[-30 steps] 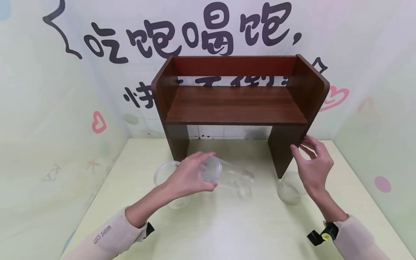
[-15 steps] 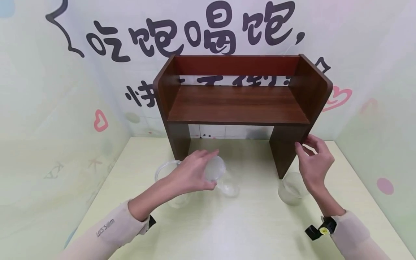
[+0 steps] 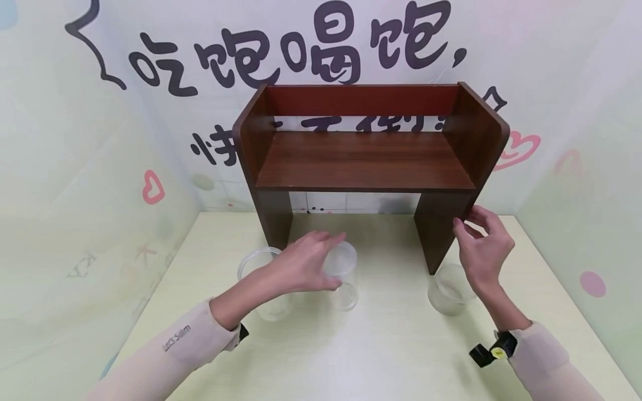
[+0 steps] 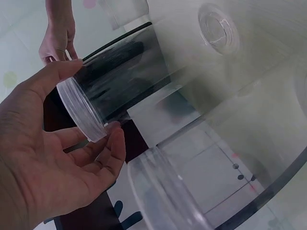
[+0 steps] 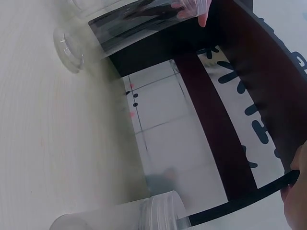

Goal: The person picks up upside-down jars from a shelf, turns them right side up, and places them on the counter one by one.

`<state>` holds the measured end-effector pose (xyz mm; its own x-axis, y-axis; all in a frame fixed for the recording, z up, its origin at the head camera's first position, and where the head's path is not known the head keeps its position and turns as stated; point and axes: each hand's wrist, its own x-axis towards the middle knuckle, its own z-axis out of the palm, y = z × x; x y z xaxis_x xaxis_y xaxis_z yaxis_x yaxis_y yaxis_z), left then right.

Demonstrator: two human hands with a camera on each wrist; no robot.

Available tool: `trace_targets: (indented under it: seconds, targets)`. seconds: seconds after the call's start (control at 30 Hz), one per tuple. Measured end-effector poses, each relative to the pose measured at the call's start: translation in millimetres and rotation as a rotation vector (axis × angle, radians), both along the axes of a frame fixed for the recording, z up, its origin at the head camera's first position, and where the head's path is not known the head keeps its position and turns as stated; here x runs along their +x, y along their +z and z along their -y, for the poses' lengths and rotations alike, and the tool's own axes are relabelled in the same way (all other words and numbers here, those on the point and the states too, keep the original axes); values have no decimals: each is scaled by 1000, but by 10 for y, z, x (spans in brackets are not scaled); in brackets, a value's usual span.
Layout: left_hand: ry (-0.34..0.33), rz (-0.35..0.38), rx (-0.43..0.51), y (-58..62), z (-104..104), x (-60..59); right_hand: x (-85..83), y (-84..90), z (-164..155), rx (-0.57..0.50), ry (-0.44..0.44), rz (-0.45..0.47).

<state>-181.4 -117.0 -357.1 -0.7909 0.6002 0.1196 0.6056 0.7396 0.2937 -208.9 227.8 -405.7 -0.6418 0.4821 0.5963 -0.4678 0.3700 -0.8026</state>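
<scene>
My left hand [image 3: 306, 264] curls its thumb and fingers around the rim of a clear, lidded plastic jar [image 3: 346, 278]. The jar is upright in front of the shelf's lower opening, its round base [image 4: 218, 28] seen through the side in the left wrist view. Another clear jar [image 3: 257, 259] stands partly behind the left forearm. At the other side, my right hand [image 3: 485, 253] grips the front edge of the brown wooden shelf's [image 3: 366, 161] right side panel. A third clear jar [image 3: 448, 292] stands beside that hand, partly hidden by it.
The pale tabletop [image 3: 371, 356] runs forward under the shelf. Printed fabric walls [image 3: 75, 167] enclose the back and both sides. Black wrist devices [image 3: 494, 352] stick out by the sleeves.
The jar in my left hand was tilted with its base to the right; it has swung upright, base down. My right hand stays at the shelf panel.
</scene>
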Motion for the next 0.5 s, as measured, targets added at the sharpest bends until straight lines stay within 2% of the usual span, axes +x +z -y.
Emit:
trace_targets:
  seconds: [0.23, 0.5]
  targets:
    - [65, 59, -21, -48, -28, -25, -13, -8, 7, 13, 0, -13]
    - [106, 43, -19, -49, 27, 18, -10, -11, -5, 43, -22, -10]
